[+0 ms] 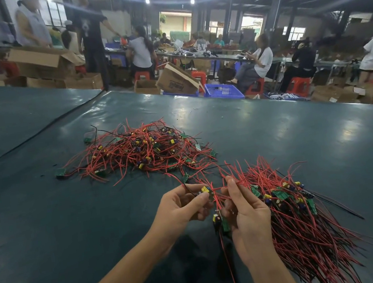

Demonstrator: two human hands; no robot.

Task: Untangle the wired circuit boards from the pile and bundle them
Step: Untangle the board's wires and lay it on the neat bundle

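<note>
Dark green table sheeting (49, 234), crossed far left by one black cable (34, 135), holds two heaps of red-wired green circuit boards, a tangled pile (138, 151) far and a combed bundle (300, 211) near right, while the left hand (180, 206) pinches one yellow-capped board (206, 191) and the right hand (247, 209) pinches red wires (218, 188).

- The bench (276, 132) had a dark green, glossy cover that reflected the ceiling lights.
- A tangled pile (141, 150) of red-wired circuit boards lay near its centre.
- A second heap (299, 221), its wires roughly parallel, lay at the front right.
- A few red strands joined the two.
- One loose green board (60, 172) lay at the pile's left edge.
- A black line (35, 137), either a cable or a seam, crossed the left side.
</note>
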